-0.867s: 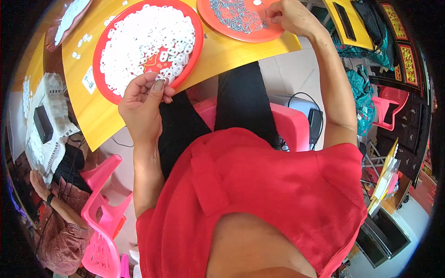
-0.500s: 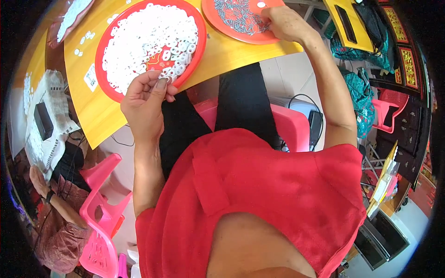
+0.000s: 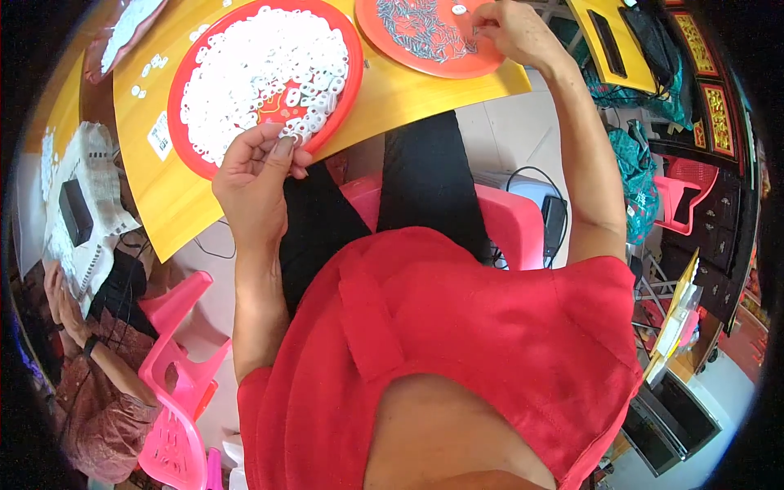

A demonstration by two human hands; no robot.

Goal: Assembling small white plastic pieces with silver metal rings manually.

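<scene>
My left hand [image 3: 257, 180] is at the near rim of a red round tray [image 3: 356, 61], its thumb and fingers pinched on a small white plastic piece. Heaped in the tray are many small white plastic pieces [image 3: 245, 73] with holes; a bare patch shows the tray's printed bottom. My right hand [image 3: 523, 37] hovers over the right side of an orange-red plate [image 3: 457, 67], fingertips closed together. What they hold is too small to make out. Thin grey metal pins or screws [image 3: 416, 28] lie scattered on the plate, with one white piece [image 3: 459, 10] beside them.
Both vessels stand on a yellow table [image 3: 184, 196], with several loose white pieces [image 3: 151, 65] at its left. A co-worker's hands [image 3: 67, 306] are at a cloth-covered surface [image 3: 90, 196] on the left. A pink chair [image 3: 175, 384] stands near that person.
My right hand has drawn back to the right from the scattered metal pieces. My left hand stays nearly still. The co-worker's hands have shifted slightly, and a second one now shows.
</scene>
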